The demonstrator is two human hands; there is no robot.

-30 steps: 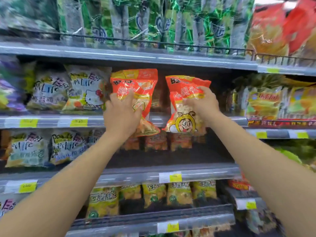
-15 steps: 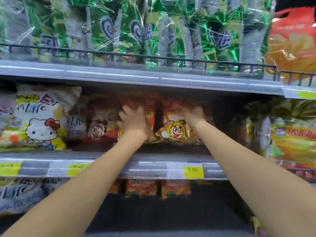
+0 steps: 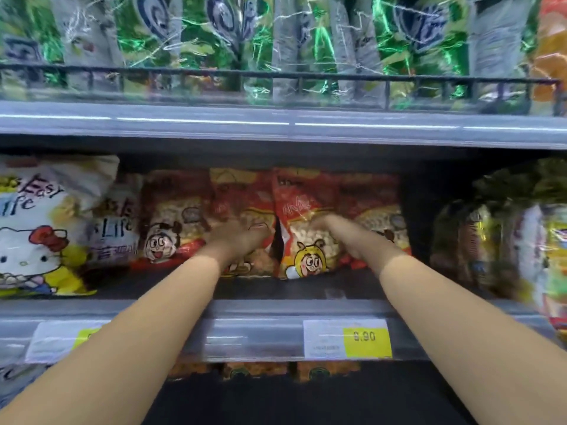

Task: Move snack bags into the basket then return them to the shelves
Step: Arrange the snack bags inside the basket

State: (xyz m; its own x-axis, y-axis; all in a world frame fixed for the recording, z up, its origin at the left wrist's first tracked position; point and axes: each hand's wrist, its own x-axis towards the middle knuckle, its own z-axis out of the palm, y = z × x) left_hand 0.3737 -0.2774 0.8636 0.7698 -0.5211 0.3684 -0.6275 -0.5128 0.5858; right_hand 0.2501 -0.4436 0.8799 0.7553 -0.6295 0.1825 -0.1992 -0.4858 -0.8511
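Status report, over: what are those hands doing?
Left hand on left red bag, right hand on right red bag; grip blurred. Both bags on shelf. Nothing blocking.

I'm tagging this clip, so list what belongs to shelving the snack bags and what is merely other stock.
Part of the job:
left hand
right hand
red bag under the left hand
red bag with the bee figure
shelf

Just there:
cat-print bag
green bags above
yellow price tag
yellow bags at right

Left hand, right hand blurred; grip on orange bags unclear.
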